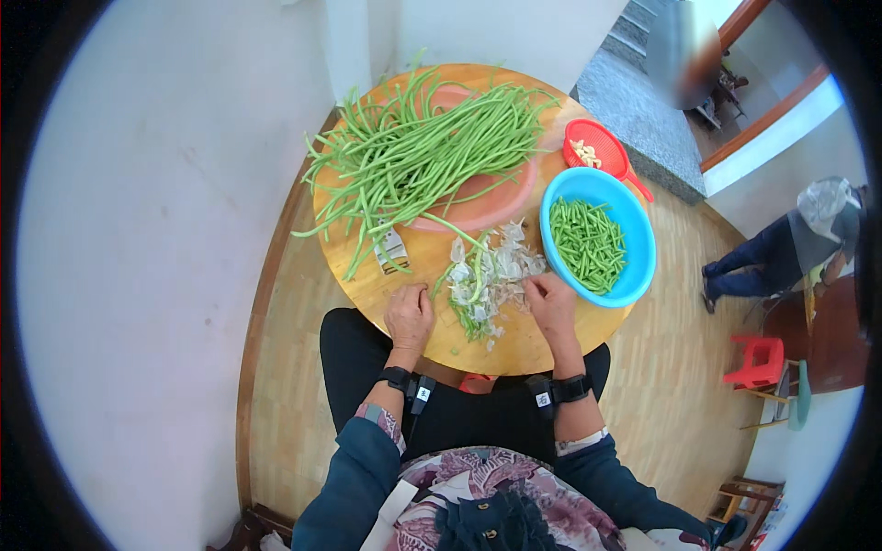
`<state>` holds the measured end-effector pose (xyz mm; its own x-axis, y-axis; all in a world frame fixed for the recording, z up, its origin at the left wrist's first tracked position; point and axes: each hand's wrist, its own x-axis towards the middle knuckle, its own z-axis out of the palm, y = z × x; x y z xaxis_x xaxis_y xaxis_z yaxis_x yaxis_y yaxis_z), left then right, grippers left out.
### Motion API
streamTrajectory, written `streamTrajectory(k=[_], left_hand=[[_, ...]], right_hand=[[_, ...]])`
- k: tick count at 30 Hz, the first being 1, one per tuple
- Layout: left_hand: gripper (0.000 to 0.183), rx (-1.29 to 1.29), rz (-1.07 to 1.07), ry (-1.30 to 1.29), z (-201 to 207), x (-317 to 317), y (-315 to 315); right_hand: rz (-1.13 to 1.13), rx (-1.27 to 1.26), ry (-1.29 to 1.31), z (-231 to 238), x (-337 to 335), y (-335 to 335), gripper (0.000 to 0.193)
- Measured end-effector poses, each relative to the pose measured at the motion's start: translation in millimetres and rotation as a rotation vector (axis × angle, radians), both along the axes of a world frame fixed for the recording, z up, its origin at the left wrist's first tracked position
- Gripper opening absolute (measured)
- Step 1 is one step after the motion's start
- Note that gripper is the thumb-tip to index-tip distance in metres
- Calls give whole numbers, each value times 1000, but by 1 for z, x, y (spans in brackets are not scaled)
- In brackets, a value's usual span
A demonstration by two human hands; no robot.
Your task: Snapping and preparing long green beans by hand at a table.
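Head camera view: beans and garlic are, as far as can be judged, being prepared at a round wooden desk (367, 289) in the middle of the frame. Uncut yard-long beans (432, 147) are being borne in a tangled heap by a coral-pink tray (510, 195) toward the upper left of the desk, with ends spilling past its rim. Cut bean pieces (588, 248) are being held in a blue basin (646, 257) right of centre, and peeled garlic cloves (584, 154) in a red handled colander (595, 132) just above it. At the centre, papery garlic skins (505, 260) are lying mixed with green bean trimmings (471, 319) in a loose pile between the hands.

Sorting or clearing of this pile is being judged the step in hand; the next move would be calling for light scraps to be gathered without being scattered toward the basin.

The left hand (409, 317) is being held at the near edge of the desk, left of the pile, its fingers curled inward; whether its grip is pinching anything cannot be told. The right hand (552, 310) is being held beside the skins, below the basin's left side, its fingertips bunched; how firmly its grip is being pressed together, or whether a scrap is being pinched, cannot be told.
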<state>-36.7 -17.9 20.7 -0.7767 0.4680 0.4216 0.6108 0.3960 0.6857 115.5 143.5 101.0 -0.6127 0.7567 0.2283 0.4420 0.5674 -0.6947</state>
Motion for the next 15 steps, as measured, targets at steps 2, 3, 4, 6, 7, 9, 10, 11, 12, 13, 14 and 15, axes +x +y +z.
streamTrajectory(k=[2,3,4,6,7,9,10,11,12,13,14,15], left_hand=[[4,8,0,3,1,0,3],[5,24,-2,2,-2,-1,3],[5,39,-5,0,-4,-1,3],[6,47,4,-3,-4,-1,1],[6,55,5,-1,-3,-2,1],[6,39,6,-7,-5,-1,1],[6,26,5,-9,-4,-1,1],[6,30,0,-7,-4,0,4],[6,26,4,1,-5,0,3],[6,25,6,7,-4,-1,3],[6,27,5,10,-3,-2,4],[6,22,11,6,-3,-1,4]], right_hand=[[5,-22,50,24,-15,4,14],[8,-48,101,33,-28,5,14],[15,-50,97,40,-42,8,14],[133,152,208,52,-77,16,15],[191,205,217,53,-96,23,17],[243,436,134,51,-133,34,25],[236,614,45,53,-152,36,32],[231,619,44,51,-169,44,32],[305,575,60,45,-189,50,31],[377,535,72,43,-204,55,31],[376,537,75,41,-215,62,31],[386,708,-5,38,-223,67,33]])
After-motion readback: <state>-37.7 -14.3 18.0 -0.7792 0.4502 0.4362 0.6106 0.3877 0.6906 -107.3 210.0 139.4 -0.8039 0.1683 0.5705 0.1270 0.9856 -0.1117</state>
